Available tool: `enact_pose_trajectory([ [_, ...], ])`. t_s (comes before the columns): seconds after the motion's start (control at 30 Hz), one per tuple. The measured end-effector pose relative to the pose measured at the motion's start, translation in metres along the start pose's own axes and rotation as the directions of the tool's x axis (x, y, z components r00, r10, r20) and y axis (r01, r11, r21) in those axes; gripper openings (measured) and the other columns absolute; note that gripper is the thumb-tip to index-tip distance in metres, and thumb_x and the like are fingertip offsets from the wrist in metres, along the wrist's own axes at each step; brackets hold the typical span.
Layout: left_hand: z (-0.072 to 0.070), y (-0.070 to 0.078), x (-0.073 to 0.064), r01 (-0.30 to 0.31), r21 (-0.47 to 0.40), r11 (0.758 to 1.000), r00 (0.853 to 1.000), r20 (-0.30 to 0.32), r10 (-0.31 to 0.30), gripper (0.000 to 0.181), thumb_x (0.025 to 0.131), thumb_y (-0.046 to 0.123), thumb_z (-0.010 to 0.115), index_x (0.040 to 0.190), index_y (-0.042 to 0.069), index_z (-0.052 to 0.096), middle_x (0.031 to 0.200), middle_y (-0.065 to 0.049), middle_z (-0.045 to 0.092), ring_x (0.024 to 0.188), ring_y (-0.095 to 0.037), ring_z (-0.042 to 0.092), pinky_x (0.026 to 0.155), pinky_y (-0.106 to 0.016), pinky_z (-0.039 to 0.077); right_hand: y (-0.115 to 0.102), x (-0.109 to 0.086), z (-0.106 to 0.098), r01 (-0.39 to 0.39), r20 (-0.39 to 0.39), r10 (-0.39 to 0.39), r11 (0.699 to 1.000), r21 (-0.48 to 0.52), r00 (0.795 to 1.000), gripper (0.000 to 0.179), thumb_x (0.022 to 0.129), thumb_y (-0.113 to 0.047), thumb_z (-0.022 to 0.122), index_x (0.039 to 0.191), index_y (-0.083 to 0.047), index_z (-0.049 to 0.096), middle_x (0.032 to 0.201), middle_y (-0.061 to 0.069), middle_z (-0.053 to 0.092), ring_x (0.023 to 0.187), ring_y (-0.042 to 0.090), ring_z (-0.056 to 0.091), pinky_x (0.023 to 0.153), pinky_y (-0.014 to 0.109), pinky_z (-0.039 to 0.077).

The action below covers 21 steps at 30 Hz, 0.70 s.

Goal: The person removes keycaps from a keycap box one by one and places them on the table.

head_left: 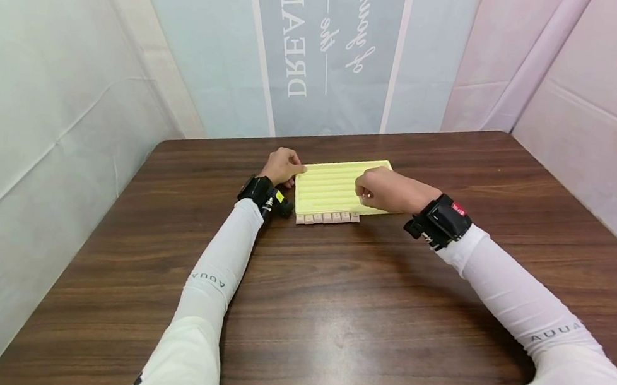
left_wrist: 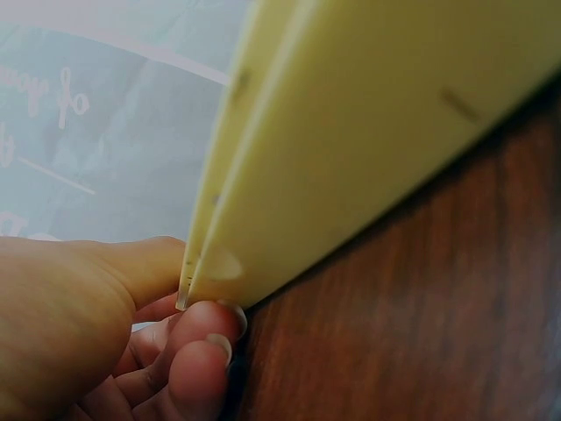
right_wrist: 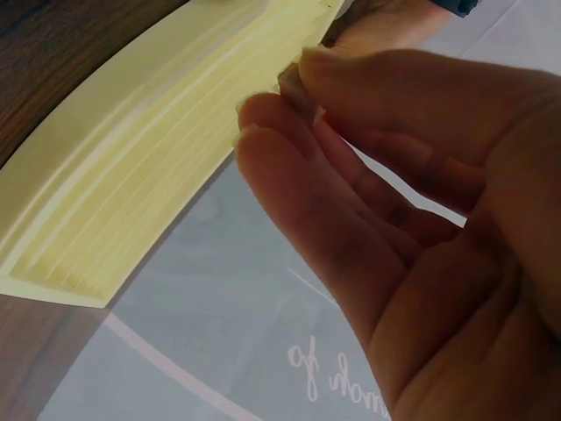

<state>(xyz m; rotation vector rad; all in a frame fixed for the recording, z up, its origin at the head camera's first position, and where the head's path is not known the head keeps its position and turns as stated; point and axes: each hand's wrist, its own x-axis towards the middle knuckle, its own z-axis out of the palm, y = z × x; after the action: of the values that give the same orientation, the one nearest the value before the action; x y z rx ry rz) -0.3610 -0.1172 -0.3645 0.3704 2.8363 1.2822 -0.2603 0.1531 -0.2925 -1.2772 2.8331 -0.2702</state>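
Observation:
A yellow tray (head_left: 323, 188) with long parallel ridges lies tilted on the table. My left hand (head_left: 281, 166) pinches its left corner; in the left wrist view the thumb is on one side of the tray wall (left_wrist: 324, 132) and the fingertips are on the other. Over the right part of the tray is my right hand (head_left: 391, 190). In the right wrist view its thumb and fingers pinch a small tile (right_wrist: 296, 86), mostly covered by the fingertips. Several beige letter tiles (head_left: 327, 219) form a row along the tray's near edge.
Beneath everything is a dark brown wooden table (head_left: 307, 307). A printed cloth (head_left: 347, 51) hangs behind its far edge. White sheets (head_left: 23, 90) hang at both sides. Each wrist wears a black camera band (head_left: 442, 222).

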Motion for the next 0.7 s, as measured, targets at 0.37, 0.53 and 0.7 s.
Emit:
enact_pose_trajectory([
  [0.37,-0.0006,-0.0015,0.0001,0.011,-0.004,1.000,1.000,-0.001,-0.011,0.016,0.094,0.019,0.064,0.094,0.003,0.064,0.075,-0.010,0.062,0.047,-0.012,0.055,0.046,-0.026,0.052,0.0025,0.0003,0.0043,-0.058,0.123,0.052,0.997,0.045,0.991,0.006,0.089,-0.001,0.061,0.090,-0.005,0.065,0.082,0.004,0.060,0.074,0.016,0.051,0.068,0.030,0.045],
  [0.53,-0.0008,-0.0022,-0.0002,0.003,-0.008,1.000,1.000,0.005,-0.003,0.015,0.094,0.019,0.064,0.093,0.003,0.064,0.079,-0.011,0.063,0.048,-0.012,0.056,0.048,-0.028,0.054,0.0029,0.0024,0.0083,-0.055,0.161,0.045,0.997,0.052,0.986,0.007,0.085,0.003,0.061,0.086,-0.004,0.062,0.076,0.002,0.051,0.070,0.015,0.042,0.066,0.028,0.038],
  [0.7,-0.0007,-0.0030,0.0020,-0.003,-0.006,1.000,1.000,0.006,0.003,0.016,0.094,0.019,0.064,0.092,0.003,0.064,0.076,-0.009,0.063,0.047,-0.012,0.055,0.048,-0.028,0.054,0.0032,0.0039,0.0095,-0.073,0.166,0.067,0.997,0.030,0.984,0.008,0.084,0.002,0.063,0.087,-0.005,0.064,0.081,0.003,0.059,0.074,0.015,0.049,0.068,0.027,0.044],
])
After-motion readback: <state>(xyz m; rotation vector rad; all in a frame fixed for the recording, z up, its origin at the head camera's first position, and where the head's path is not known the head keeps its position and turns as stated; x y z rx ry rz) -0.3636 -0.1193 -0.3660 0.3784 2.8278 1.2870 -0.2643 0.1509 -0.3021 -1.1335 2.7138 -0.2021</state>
